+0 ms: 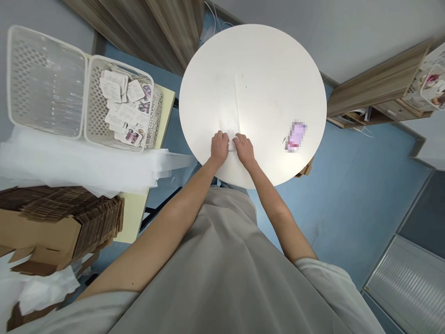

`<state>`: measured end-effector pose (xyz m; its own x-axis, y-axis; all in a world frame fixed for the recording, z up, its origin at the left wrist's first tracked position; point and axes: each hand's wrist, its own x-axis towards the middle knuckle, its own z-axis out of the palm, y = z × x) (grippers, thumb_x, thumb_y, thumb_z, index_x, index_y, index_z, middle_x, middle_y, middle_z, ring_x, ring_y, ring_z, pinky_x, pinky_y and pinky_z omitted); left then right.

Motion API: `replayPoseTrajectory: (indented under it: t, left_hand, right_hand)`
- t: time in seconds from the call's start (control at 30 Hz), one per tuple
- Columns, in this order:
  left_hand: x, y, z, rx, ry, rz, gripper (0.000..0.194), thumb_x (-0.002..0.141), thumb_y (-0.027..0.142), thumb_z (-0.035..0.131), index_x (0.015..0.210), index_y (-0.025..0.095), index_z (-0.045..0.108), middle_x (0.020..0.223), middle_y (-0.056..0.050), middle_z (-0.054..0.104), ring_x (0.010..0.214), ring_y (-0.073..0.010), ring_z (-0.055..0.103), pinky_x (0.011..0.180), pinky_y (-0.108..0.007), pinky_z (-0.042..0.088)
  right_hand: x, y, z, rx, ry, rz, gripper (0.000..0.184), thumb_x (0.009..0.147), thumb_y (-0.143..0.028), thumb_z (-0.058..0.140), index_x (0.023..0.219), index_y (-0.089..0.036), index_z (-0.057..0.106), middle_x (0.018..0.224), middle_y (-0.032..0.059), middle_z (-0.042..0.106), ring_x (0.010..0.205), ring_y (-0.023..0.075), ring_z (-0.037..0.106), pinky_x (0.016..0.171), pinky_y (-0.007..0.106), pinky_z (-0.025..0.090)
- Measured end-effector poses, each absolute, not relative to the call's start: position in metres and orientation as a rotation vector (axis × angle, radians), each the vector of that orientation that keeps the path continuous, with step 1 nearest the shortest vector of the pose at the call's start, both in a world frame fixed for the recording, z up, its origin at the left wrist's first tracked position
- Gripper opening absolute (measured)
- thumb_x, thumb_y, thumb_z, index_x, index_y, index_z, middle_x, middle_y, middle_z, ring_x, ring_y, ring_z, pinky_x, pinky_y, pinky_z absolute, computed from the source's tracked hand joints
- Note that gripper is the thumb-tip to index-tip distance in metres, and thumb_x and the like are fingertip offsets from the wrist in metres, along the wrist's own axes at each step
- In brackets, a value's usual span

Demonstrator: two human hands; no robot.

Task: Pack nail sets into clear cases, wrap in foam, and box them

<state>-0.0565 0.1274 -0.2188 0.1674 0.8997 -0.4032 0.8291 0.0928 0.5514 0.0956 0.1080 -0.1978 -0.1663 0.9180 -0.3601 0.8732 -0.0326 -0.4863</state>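
Rightward of the hands [220, 147] lies a pixelated purple item [296, 136].

The sheet [228, 104] is a milky, see-through white, plain on the plain white table [274, 69]; the pixelated item [296, 133] is lilac with a reddish patch; the floor [340, 181] is blue; the basket [157, 116] is cream, dotted with holes; the cards [111, 89] are white, some with purple or dark red pictures; the cartons [52, 232] are brown; the apron [225, 260] is grey; the cupboard [378, 86] is brown, streaked with wood grain.
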Motion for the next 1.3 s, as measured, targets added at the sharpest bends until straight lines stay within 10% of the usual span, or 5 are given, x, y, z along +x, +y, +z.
replayPoseTrajectory:
  t: [0.27,0.6,1.03,1.3]
  left_hand:
    - [-0.065,0.128,-0.227,1.936,1.311,0.058,0.058,0.105,0.014,0.033,0.161,0.009,0.048,0.167,-0.019,0.051,0.156,-0.0282,0.047,0.131,-0.045,0.037]
    - [-0.110,0.076,-0.218,1.940,1.152,0.001,0.081,0.089,0.033,0.069,0.164,0.012,0.047,0.172,-0.017,0.046,0.160,-0.0321,0.044,0.133,-0.048,0.035]
    - [-0.103,0.088,-0.211,1.532,1.553,0.112,0.033,0.101,0.045,0.063,0.118,0.020,0.075,0.121,-0.013,0.079,0.112,-0.0310,0.073,0.102,-0.042,0.058]
    - [-0.084,0.106,-0.218,1.451,1.790,-0.046,0.022,0.100,0.038,0.068,0.107,0.018,0.072,0.110,-0.015,0.075,0.109,-0.0330,0.071,0.099,-0.046,0.057]
  right_hand:
    - [0.120,0.107,-0.200,-1.760,-2.329,1.139,0.068,0.099,-0.014,0.060,0.165,-0.019,0.047,0.177,0.0119,0.039,0.166,0.0317,0.032,0.131,0.055,0.040]
    - [0.102,0.029,-0.195,-1.735,-2.282,1.200,0.063,0.108,-0.023,0.048,0.169,-0.013,0.040,0.181,0.0160,0.028,0.170,0.0298,0.024,0.136,0.052,0.033]
    - [0.097,0.049,-0.195,-2.046,-1.840,1.207,0.047,0.116,-0.049,0.037,0.150,-0.022,0.057,0.143,0.0136,0.071,0.125,0.0297,0.069,0.108,0.044,0.057]
    - [0.090,0.083,-0.211,-2.270,-1.572,1.163,0.033,0.110,-0.041,0.054,0.135,-0.022,0.063,0.129,0.0124,0.068,0.107,0.0254,0.071,0.098,0.040,0.058]
